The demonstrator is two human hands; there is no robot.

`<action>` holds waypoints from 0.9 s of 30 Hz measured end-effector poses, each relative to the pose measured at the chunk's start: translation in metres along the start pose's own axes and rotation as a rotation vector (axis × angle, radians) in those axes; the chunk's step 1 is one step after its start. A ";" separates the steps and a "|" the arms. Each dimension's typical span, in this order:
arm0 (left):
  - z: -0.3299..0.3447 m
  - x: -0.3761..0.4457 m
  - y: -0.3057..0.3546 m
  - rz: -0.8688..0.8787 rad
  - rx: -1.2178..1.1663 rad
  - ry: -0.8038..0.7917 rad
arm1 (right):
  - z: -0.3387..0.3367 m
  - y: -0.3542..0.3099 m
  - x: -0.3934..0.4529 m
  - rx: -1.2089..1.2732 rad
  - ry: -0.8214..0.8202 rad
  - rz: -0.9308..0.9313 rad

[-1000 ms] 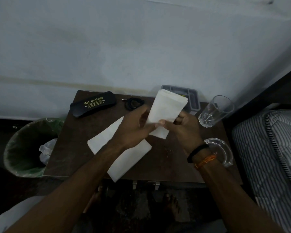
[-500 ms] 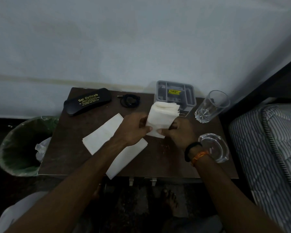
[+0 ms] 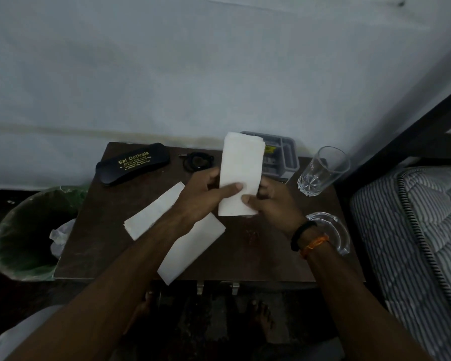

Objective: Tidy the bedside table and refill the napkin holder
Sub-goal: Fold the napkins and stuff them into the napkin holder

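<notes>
A folded stack of white napkins (image 3: 241, 168) stands upright above the dark wooden bedside table (image 3: 102, 230). My left hand (image 3: 201, 196) pinches its lower left side, thumb on the front. Its lower right corner is held by my right hand (image 3: 268, 207). Behind the stack sits the grey napkin holder (image 3: 284, 155), partly hidden by it. A longer folded white napkin (image 3: 154, 212) lies flat on the table under my left forearm.
A black spectacle case (image 3: 133, 164) and a small black coiled item (image 3: 197, 161) lie at the back left. A clear drinking glass (image 3: 322, 170) and a glass ashtray (image 3: 333, 230) stand at the right. A green-lined bin (image 3: 24, 235) is left of the table, a striped mattress (image 3: 414, 243) right.
Both hands have lifted the napkin stack upright again from its lower position near the table; it now covers the left part of the grey holder.
</notes>
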State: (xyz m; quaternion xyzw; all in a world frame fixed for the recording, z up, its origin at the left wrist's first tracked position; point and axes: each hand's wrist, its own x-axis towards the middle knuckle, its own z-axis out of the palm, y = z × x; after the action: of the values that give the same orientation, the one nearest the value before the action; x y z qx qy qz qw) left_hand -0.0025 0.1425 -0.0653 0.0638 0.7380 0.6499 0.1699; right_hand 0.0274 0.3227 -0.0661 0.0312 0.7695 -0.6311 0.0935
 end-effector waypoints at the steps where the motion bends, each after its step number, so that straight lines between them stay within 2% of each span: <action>1: 0.000 -0.001 0.002 -0.007 -0.069 0.012 | 0.001 -0.004 0.000 0.044 -0.056 0.019; 5: -0.004 -0.001 0.005 -0.094 -0.298 0.066 | 0.009 -0.007 -0.002 0.073 -0.255 0.091; 8: -0.006 0.000 0.004 -0.151 -0.436 0.052 | 0.013 -0.005 -0.006 0.055 -0.321 0.171; 14: -0.015 0.006 0.001 -0.171 -0.500 0.130 | 0.007 -0.005 -0.009 0.054 -0.390 0.240; 18: -0.020 0.009 0.001 -0.146 -0.439 0.163 | 0.006 -0.004 -0.010 -0.026 -0.440 0.292; 27: -0.017 0.006 0.003 -0.101 -0.388 0.212 | 0.020 -0.008 -0.005 -0.073 -0.122 0.076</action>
State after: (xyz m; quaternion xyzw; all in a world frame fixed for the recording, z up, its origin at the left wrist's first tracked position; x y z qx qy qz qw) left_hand -0.0141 0.1292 -0.0620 -0.0756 0.6150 0.7736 0.1328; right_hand 0.0335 0.3024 -0.0615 0.0184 0.7830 -0.5995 0.1649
